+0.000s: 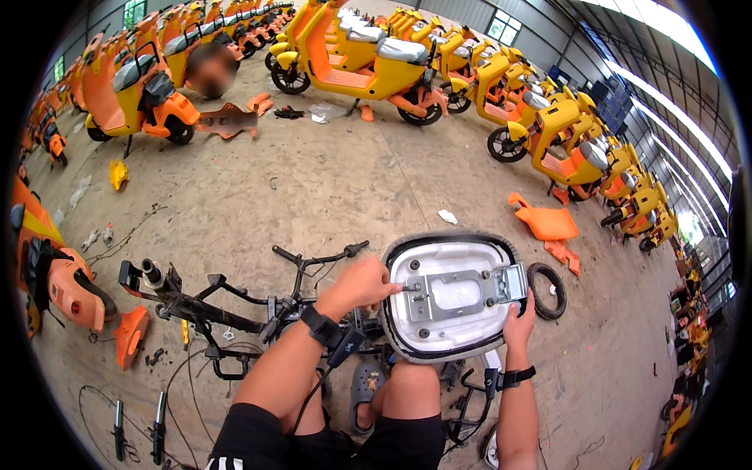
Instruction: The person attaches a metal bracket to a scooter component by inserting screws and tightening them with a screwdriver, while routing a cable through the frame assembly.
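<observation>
Head view, seat: an upturned seat point(454, 294), white underside facing up, rests on the person's knee, near and centre.
Left hand: the left hand point(362, 283) is curled, its fingertips pressed at the left end of the grey metal bracket point(458, 288); whether it pinches a tool or fastener I cannot tell.
Right hand: the right hand point(519, 317) clasps the seat's right rim, fingers wrapped round the edge.
Advice: keep the rim braced firmly so the seat stays level while the fingertips work squarely on the bracket.
Surroundings: stripped black frame point(227, 305) to the left on the floor point(329, 188); tyre point(546, 290) just right; orange panel point(544, 222) farther right; yellow scooters point(368, 55) far.
</observation>
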Tool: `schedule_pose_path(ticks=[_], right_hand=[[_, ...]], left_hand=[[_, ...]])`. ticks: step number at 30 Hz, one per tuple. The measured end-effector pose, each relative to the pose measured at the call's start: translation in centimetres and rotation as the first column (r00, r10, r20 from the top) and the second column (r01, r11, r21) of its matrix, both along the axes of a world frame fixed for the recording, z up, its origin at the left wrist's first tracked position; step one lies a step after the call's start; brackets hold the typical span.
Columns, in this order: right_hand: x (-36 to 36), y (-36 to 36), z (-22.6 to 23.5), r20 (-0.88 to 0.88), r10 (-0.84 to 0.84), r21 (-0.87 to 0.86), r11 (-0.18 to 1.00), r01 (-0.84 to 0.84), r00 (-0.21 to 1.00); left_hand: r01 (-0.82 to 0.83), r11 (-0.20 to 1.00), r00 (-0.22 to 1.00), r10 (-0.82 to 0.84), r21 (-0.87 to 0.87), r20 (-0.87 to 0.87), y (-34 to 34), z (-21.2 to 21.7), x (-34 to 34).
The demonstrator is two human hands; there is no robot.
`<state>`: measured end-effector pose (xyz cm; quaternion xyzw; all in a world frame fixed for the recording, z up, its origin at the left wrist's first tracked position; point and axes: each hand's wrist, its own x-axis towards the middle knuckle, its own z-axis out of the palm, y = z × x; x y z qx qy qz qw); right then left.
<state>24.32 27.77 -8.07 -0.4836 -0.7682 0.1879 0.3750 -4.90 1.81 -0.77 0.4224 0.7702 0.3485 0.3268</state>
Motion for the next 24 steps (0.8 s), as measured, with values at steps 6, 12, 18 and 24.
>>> schedule_pose_path(ticks=[6,12,18,24], right_hand=[[-0.2,-0.3,0.1,-0.015,0.003,0.005,1.0,-0.003,1.0],[-0.2,-0.1,0.1,-0.02,0.025,0.008,1.0,-0.024,0.999],[0.1,0.0,-0.2,-0.046,0.044,-0.002,0.999,-0.045,0.998],[-0.2,0.2,-0.1,-0.017,0.046,-0.01,0.999,-0.046,0.999]], left_hand=[[0.092,0.996,0.886,-0.084,0.005,0.455,-0.5,-1.8,3.8],[0.102,0.989,0.798,-0.143,0.103,0.585,-0.5,-3.1,3.9],[-0.06,0.972,0.667,-0.131,0.228,0.733,-0.5,-1.6,3.0],[-0.189,0.889,0.982,0.181,0.417,0.06,1.3,-2.4,3.0]])
